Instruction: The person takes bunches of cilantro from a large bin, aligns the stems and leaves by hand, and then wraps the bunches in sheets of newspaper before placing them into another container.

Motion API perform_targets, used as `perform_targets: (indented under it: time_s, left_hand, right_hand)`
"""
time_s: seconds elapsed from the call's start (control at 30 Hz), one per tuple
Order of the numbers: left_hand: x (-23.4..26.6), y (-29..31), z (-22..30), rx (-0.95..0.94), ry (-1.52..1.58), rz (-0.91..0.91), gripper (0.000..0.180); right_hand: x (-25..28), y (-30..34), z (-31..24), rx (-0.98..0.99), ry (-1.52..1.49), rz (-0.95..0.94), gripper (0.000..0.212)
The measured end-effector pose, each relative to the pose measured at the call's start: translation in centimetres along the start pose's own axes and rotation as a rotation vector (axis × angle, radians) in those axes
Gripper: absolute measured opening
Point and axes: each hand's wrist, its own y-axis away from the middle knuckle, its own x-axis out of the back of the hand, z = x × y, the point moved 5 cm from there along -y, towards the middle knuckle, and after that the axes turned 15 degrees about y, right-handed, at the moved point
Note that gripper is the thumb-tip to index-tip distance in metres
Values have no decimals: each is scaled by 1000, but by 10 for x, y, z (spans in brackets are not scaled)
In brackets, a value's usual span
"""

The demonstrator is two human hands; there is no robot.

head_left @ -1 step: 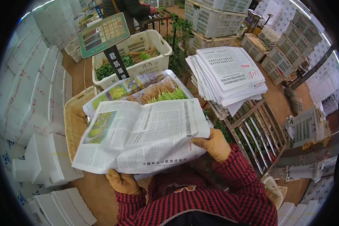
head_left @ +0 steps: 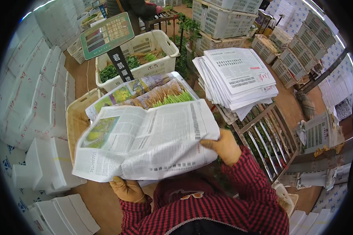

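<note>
A newspaper sheet [head_left: 145, 137] spreads between my two gloved hands. My left hand [head_left: 126, 189], in a tan glove, pinches its near edge at the lower left. My right hand [head_left: 224, 147], in a matching glove, grips its right edge with the thumb on top. Beyond the sheet's far edge lie bundled vegetables [head_left: 168, 96] with green stalks and brown roots. They rest on other printed paper [head_left: 123, 94] in a cream plastic crate [head_left: 72, 117]; the newspaper hides the near part of this.
A scale display [head_left: 106, 35] on a black post stands behind the crate. Further back is a white crate [head_left: 166, 64] of greens. To the right sit a newspaper stack [head_left: 239, 74] and a metal rack [head_left: 268, 141]. White foam boxes [head_left: 39, 164] line the left. Another person [head_left: 135, 15] stands at the back.
The sheet's near left corner has shifted slightly left and down, and its far right corner has risen a little. My right hand has moved up slightly. Both hands keep their hold.
</note>
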Motion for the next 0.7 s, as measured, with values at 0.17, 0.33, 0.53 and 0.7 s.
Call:
perform_targets:
  time_s: [0.17,0.33,0.53,0.7]
  left_hand:
    - [-1,56,-95,497,506,86,46]
    - [-11,62,-98,736,680,174,50]
    - [-17,72,-123,670,849,345,51]
    - [-47,60,-133,553,880,231,49]
  right_hand:
    - [28,-71,34,-41,745,-28,54]
    - [39,-102,33,108,412,24,50]
    - [29,-128,-68,387,657,14,40]
    - [20,-115,-145,572,830,93,75]
